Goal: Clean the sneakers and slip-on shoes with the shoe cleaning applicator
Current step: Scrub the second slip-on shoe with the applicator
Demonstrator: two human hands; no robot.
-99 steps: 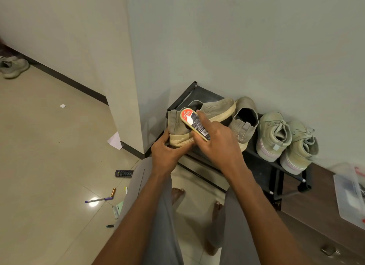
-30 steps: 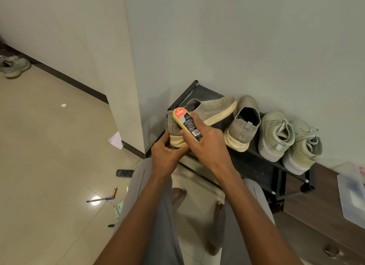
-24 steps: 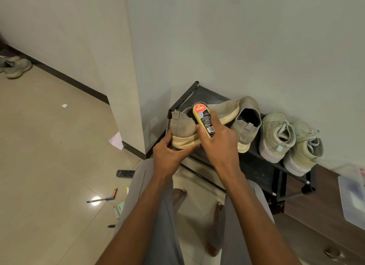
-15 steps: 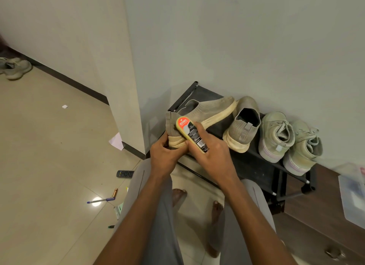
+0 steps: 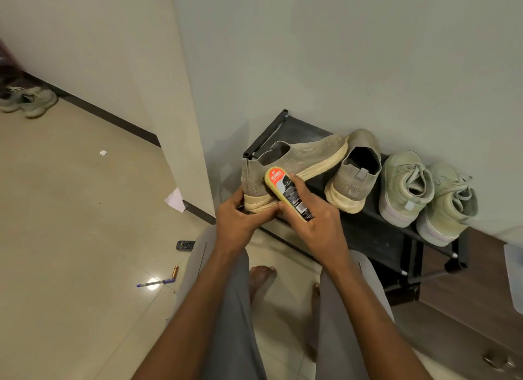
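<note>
left hand (image 5: 236, 224): fingers curled round heel of slip-on shoe (image 5: 294, 164) on rack (image 5: 376, 232). right hand (image 5: 317, 226): fingers clamped on applicator (image 5: 285, 191), pressed against the heel.

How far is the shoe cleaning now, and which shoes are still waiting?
Done: no shoe looks clearly finished; I cannot tell. In hand: the left hand holds the heel of one slip-on, tipped on its side on the rack, while the right hand grips the applicator against its heel. Left: the other slip-on and two sneakers stand untouched beside it.
</note>
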